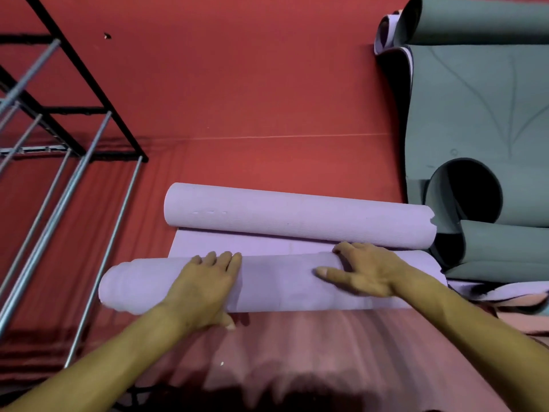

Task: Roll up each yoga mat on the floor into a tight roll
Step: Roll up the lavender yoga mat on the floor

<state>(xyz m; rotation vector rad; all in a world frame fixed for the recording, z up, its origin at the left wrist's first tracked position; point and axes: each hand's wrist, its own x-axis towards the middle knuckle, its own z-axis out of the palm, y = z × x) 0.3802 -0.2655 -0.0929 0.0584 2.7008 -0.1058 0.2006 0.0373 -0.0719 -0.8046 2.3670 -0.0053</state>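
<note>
Lilac mat (267, 283) under both hands, right edge hidden by grey mats (481, 120)

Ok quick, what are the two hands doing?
Left hand: open, fingers flat on the purple roll.
Right hand: open, pressing on the same roll.

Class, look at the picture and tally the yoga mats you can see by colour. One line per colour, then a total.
Purple mat, rolled from both ends, under the left hand and right hand: 1
Grey mats, one curled at the top, one lying open with a curled end: 2, though overlap makes it hard to be sure
Total: 3
</note>
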